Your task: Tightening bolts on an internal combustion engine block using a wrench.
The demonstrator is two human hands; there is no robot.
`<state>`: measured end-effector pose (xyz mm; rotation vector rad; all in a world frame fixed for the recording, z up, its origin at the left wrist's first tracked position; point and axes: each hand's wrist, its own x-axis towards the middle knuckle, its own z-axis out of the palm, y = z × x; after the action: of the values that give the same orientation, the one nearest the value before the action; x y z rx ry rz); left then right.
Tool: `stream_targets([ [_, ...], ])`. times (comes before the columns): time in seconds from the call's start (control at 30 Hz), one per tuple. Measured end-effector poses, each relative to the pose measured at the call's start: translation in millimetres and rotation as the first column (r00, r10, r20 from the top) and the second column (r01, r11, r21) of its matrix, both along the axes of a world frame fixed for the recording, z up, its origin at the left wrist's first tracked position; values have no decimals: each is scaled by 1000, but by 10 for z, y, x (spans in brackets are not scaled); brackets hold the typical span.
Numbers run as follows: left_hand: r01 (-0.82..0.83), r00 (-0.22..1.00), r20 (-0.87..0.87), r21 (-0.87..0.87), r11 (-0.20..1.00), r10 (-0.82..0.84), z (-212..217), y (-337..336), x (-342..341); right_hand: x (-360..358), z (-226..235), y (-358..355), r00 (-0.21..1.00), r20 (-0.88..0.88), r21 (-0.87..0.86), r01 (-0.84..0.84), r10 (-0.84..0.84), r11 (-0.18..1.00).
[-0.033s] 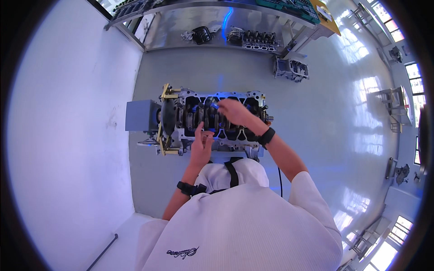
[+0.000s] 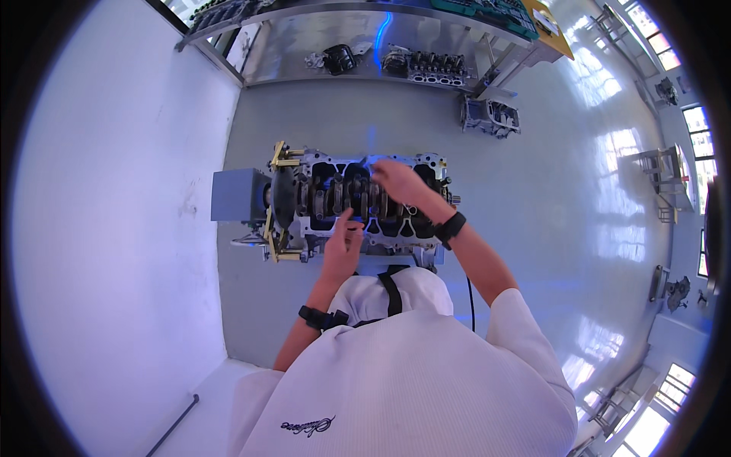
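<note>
Near you first: your left hand [image 2: 343,242] sits at the near edge of the engine block [image 2: 358,199], fingers bunched narrow, tips pointing into the crank area. Can't tell whether it pinches a small part or just rests on metal; too small to read. Your right hand [image 2: 397,183] reaches further in, over the middle of the block, fingers curled down on or round something at the crankshaft [image 2: 346,199]. What's under the palm is hidden, so I can't tell whether it's a closed grip or only contact.

The block lies open-side up on a stand [image 2: 276,202] w/ yellow brackets, a grey box [image 2: 240,196] at its left end, all on the shiny floor [image 2: 533,190] right in front of you.

Handling, as a judgement: the block is cast metal, rigid & very heavy, so don't try to shift it by hand; let the stand carry it. The crank is also heavy, stiff, prob. oily, so slippery on the polished journals. Grip it at both ends w/ two hands, not by the webs, and keep fingers clear of the gaps between the webs & the block walls. Small caps or bolts are light; a pinch does.

Further off: a smaller engine part [image 2: 489,116] on the floor, then a bench [image 2: 320,46] w/ more parts.
</note>
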<state>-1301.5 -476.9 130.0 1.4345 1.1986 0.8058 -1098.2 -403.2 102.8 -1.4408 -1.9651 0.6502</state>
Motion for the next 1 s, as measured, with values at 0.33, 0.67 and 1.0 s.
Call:
stream_targets([
  [0.33, 685, 700, -561, 354, 637, -441, -104, -72, 571, 1022, 137, -619, 490, -410, -669, 413, -770, 619],
  [0.67, 568, 793, -426, 256, 782, -437, -155, -106, 284, 789, -264, -2090, 394, -492, -593, 501, -776, 630],
  [1.0, 428, 856, -383, 151, 891, -347, -100, -114, -63, 74, 298, -1729, 973, -221, -310, -131, 63, 942],
])
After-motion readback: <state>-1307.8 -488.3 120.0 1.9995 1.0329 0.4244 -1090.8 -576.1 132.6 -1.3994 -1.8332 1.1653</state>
